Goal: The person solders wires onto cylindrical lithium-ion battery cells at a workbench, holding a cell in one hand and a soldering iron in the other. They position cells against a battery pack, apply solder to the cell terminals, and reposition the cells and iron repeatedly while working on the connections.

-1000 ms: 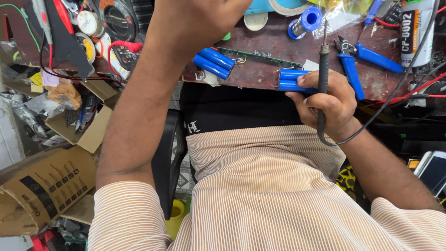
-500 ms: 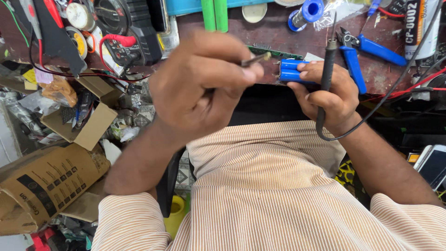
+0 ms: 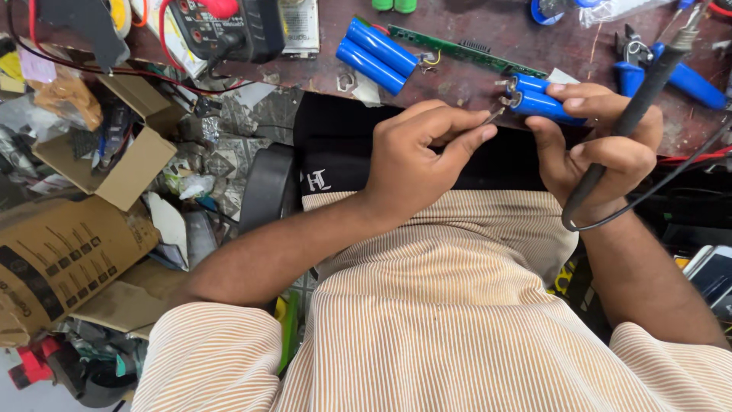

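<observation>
My right hand (image 3: 602, 152) grips a pair of blue cylindrical battery cells (image 3: 545, 103) between thumb and fingers. The same hand also holds a black soldering iron (image 3: 637, 107), whose tip points up and away over the bench. My left hand (image 3: 423, 156) pinches a thin metal piece (image 3: 496, 114), with its end at the cells' left terminals. Both hands hover over my lap at the front edge of the brown workbench (image 3: 473, 80).
A second blue cell pack (image 3: 377, 49) and a narrow green circuit board (image 3: 465, 49) lie on the bench. Blue-handled pliers (image 3: 675, 76) sit at the right, a black meter (image 3: 229, 27) at the back left. Cardboard boxes (image 3: 99, 164) and clutter fill the floor to the left.
My left hand came back from reaching over the bench and now holds a thin metal piece at the cells' ends. My right hand kept the cells and iron.
</observation>
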Action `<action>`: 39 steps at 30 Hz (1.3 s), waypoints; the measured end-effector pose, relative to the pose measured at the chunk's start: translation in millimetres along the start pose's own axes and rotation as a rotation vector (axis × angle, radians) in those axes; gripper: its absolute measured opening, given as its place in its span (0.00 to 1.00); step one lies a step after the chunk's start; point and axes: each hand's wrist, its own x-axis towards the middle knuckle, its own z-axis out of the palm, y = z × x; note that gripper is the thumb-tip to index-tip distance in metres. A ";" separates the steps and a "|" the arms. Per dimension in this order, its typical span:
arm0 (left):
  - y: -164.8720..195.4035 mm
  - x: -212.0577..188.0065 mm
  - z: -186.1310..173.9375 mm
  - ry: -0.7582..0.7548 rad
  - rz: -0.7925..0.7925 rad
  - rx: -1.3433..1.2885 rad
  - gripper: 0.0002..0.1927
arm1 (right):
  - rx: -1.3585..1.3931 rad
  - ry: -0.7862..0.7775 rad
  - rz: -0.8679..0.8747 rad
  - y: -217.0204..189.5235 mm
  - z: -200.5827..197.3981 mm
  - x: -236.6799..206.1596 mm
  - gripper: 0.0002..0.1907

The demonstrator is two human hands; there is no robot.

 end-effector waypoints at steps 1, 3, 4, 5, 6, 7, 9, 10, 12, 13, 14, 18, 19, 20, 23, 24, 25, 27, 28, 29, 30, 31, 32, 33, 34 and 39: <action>-1.3 1.2 1.1 0.013 0.016 0.002 0.09 | -0.008 -0.009 0.005 0.4 -1.6 -0.8 0.28; -3.2 1.9 3.1 0.025 0.040 -0.013 0.09 | -0.020 -0.014 -0.012 2.3 -2.6 -1.6 0.28; -4.2 1.4 4.2 0.026 0.045 -0.030 0.09 | -0.025 -0.017 -0.020 2.7 -3.1 -2.0 0.28; -5.3 0.8 5.1 0.028 0.052 -0.047 0.08 | -0.016 -0.013 -0.020 3.0 -3.0 -2.4 0.28; -6.2 0.4 6.5 0.036 0.051 -0.041 0.08 | -0.007 -0.008 -0.020 3.1 -2.9 -2.6 0.28; -7.0 -0.1 7.9 0.044 0.050 -0.034 0.08 | 0.001 -0.004 -0.020 3.1 -2.7 -2.6 0.28; -8.3 -0.9 9.6 0.047 0.036 -0.025 0.08 | -0.008 -0.013 -0.008 2.3 -2.6 -2.4 0.28; -9.2 0.0 9.9 0.040 0.028 -0.022 0.08 | -0.012 -0.014 -0.004 2.3 -2.3 -2.1 0.28; -10.0 1.5 10.3 0.030 0.027 -0.029 0.08 | -0.006 -0.012 -0.018 2.1 -2.1 -1.2 0.28; -10.0 1.6 10.1 0.027 0.033 -0.040 0.08 | -0.003 -0.011 -0.024 2.1 -1.8 -0.8 0.28; -9.9 1.6 10.1 0.023 0.038 -0.051 0.08 | -0.005 -0.013 -0.021 1.6 -1.8 -0.7 0.28; -10.2 1.4 8.8 0.006 0.030 -0.037 0.08 | -0.008 -0.018 -0.005 0.0 -1.7 -0.9 0.28; -10.7 2.1 8.5 0.006 0.034 -0.032 0.08 | -0.008 -0.016 -0.003 -0.1 -1.5 -1.0 0.28; -11.1 2.6 8.4 0.007 0.038 -0.027 0.08 | -0.013 -0.018 -0.008 -0.2 -1.4 -1.0 0.28; -11.0 2.9 8.0 0.004 0.070 -0.062 0.08 | -0.018 -0.022 -0.016 0.0 -0.9 -0.7 0.28; -10.9 3.1 8.3 0.002 0.062 -0.060 0.07 | -0.017 -0.022 -0.015 0.2 -0.6 -0.6 0.28; -10.7 3.4 8.4 0.000 0.055 -0.059 0.07 | -0.015 -0.022 -0.015 0.3 -0.3 -0.4 0.28; -10.2 3.5 9.1 0.001 0.049 -0.060 0.07 | -0.015 -0.018 -0.023 0.7 0.0 -0.1 0.28; -9.8 3.3 9.8 0.003 0.051 -0.063 0.06 | -0.014 -0.017 -0.026 0.8 0.0 -0.1 0.28; -9.6 3.1 10.2 0.006 0.053 -0.065 0.06 | -0.016 -0.019 -0.027 0.9 -0.2 0.0 0.28; -9.4 2.9 10.6 0.011 0.060 -0.058 0.06 | -0.018 -0.022 -0.028 1.0 -0.8 0.0 0.28; -9.3 2.5 10.8 0.016 0.066 -0.051 0.06 | -0.020 -0.025 -0.028 1.0 -1.3 -0.1 0.28; -9.3 2.2 11.0 0.021 0.073 -0.044 0.06 | -0.025 -0.026 -0.030 1.1 -1.9 -0.3 0.28; -9.5 2.3 11.0 0.020 0.077 -0.046 0.06 | -0.031 -0.029 -0.031 1.2 -2.5 -0.5 0.28; -9.8 2.3 11.0 0.019 0.081 -0.048 0.06 | -0.036 -0.031 -0.032 1.4 -3.0 -0.7 0.28; -9.6 0.9 11.7 0.018 0.062 -0.043 0.05 | -0.009 -0.021 0.005 0.6 -3.8 -3.2 0.28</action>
